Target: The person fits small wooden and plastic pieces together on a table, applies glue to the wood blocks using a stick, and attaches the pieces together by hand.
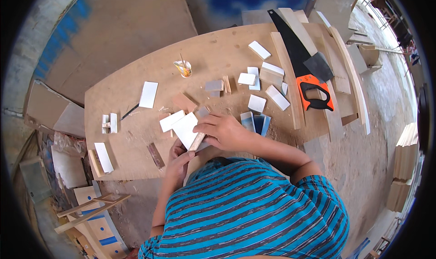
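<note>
"What could slip over there?"
"The left hand (178, 162) holds the white board (184, 129) by its near end, at the near side of the table (213, 45); the right hand (227, 131) grips the wood strip (196, 142) along it. Uneven pressure could skew that."

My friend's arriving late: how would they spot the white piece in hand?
Find the brown table, then the striped shirt beside it. There the left hand and right hand meet at a white piece. Unlike its white neighbours, it is gripped, with a wooden strip at one edge.
</note>
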Motion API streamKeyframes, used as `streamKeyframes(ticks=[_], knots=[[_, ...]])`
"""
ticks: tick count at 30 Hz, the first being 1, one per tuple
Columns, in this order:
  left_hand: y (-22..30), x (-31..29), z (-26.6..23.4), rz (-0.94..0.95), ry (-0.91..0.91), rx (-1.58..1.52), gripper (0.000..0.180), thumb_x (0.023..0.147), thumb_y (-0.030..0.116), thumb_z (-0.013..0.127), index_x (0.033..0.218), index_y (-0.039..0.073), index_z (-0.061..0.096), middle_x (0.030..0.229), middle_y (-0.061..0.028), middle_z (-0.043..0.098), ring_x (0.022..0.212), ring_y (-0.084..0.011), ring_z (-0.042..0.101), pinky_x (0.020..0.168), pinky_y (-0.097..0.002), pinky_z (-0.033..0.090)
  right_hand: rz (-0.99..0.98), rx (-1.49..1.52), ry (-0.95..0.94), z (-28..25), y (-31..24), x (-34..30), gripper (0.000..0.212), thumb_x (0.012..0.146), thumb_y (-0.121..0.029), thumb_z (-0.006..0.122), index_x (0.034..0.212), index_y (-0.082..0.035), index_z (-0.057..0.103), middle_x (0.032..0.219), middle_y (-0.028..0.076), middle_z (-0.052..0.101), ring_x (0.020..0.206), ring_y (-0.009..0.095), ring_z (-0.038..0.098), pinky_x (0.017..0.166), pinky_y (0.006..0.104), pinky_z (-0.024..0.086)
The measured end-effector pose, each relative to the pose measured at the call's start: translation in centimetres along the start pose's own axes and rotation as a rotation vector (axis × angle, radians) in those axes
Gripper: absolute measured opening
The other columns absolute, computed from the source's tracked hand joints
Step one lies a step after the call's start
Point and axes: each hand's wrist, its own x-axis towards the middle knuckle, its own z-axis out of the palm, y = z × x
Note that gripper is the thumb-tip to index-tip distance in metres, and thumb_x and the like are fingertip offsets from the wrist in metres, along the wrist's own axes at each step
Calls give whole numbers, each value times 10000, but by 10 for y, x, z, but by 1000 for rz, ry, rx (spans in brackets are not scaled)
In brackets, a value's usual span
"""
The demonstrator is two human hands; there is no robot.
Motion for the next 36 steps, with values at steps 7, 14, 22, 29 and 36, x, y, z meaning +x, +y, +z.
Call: streamKeyframes(ticks=[7, 14, 22, 29, 36], knots=[[-5, 2, -3, 107, 58, 28, 637, 725, 200, 702, 1276, -18, 470, 1178, -118, 601, 1064, -214, 610, 921, -372, 496, 69, 34, 99, 17, 5, -13, 309, 650, -90, 755, 938, -79, 642, 918, 73, 614, 828, 289, 614, 704, 371, 535], [-13, 2, -19, 80, 71, -8, 610, 705, 89, 713, 1249, -60, 480, 1152, -125, 595, 1045, -190, 591, 936, -313, 462, 145, -61, -13, 0, 7, -19, 411, 696, -162, 739, 1089, -104, 632, 1054, 93, 611, 950, 304, 609, 814, 405, 513], [-10, -7, -63, 190, 272, -7, 571, 758, 99, 679, 1271, -45, 471, 1163, -113, 601, 1017, -186, 612, 855, -293, 513, 502, -222, 29, -96, 45, -70, 496, 693, -279, 771, 1130, -84, 638, 1116, 134, 620, 1060, 322, 570, 904, 415, 459], [-5, 5, -43, 180, 199, -31, 582, 736, 121, 701, 1246, -49, 476, 1090, -133, 624, 938, -194, 634, 836, -307, 513, 366, -493, -304, -19, 6, -69, 809, 632, -418, 783, 1345, -170, 492, 1329, 139, 467, 1284, 363, 378, 1060, 609, 253], [-12, 2, -46, 220, 191, -7, 554, 780, 135, 649, 1272, -42, 466, 1149, -140, 608, 998, -213, 624, 874, -320, 514, 428, -561, -258, -16, 15, -78, 681, 661, -333, 764, 1297, -226, 547, 1226, 129, 530, 1256, 355, 409, 1048, 598, 259]])
